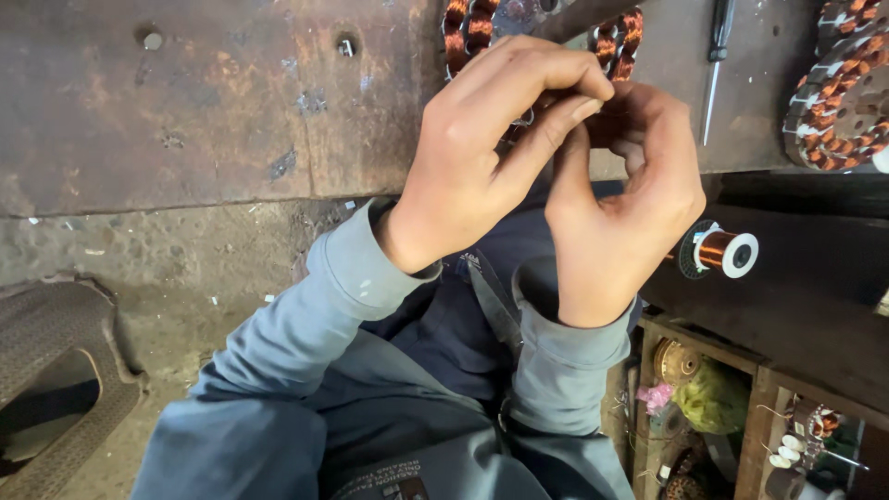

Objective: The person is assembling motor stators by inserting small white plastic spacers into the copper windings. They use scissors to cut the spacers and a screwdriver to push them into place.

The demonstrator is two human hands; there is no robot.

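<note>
My left hand (482, 153) and my right hand (625, 199) are raised close together above the edge of a rusty metal workbench (185, 102). Both pinch at a copper-wound stator (546, 32) that lies on the bench, mostly hidden behind my fingers. Its copper coils show above my left knuckles and beside my right hand. My fingertips meet near the stator's lower rim; any wire between them is too fine to see. Grey-blue sleeves cover both forearms.
A second wound stator (838, 97) lies at the bench's right end, with a screwdriver (715, 65) beside it. A spool of copper wire (722, 250) sticks out below the bench. A wooden box (741, 417) of parts sits lower right, a dark stool (56, 370) lower left.
</note>
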